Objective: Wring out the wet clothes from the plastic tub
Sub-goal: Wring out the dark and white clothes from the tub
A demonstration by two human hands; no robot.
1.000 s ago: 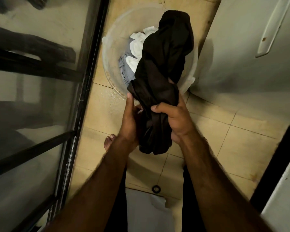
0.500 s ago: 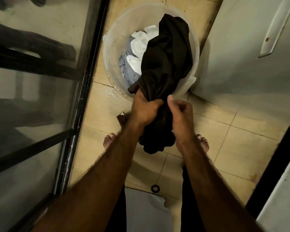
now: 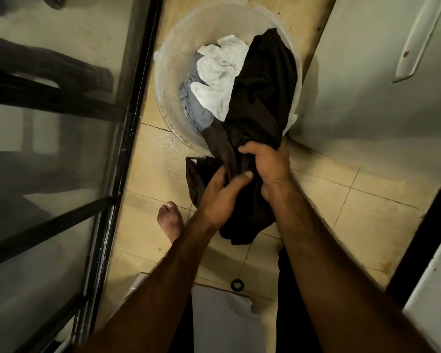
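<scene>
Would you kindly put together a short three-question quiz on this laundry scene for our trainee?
1. True or false: the left hand and right hand both grip the dark garment.
2. What lies in the plastic tub beside that garment? A) a white cloth and a blue-grey cloth B) a red towel C) shoes
3. Fill the gap: the tub stands on a ___ floor.
Key: 1 true; 2 A; 3 tiled.

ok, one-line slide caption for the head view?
Left hand and right hand grip a dark garment trailing from the plastic tub holding white cloth and grey cloth.
</scene>
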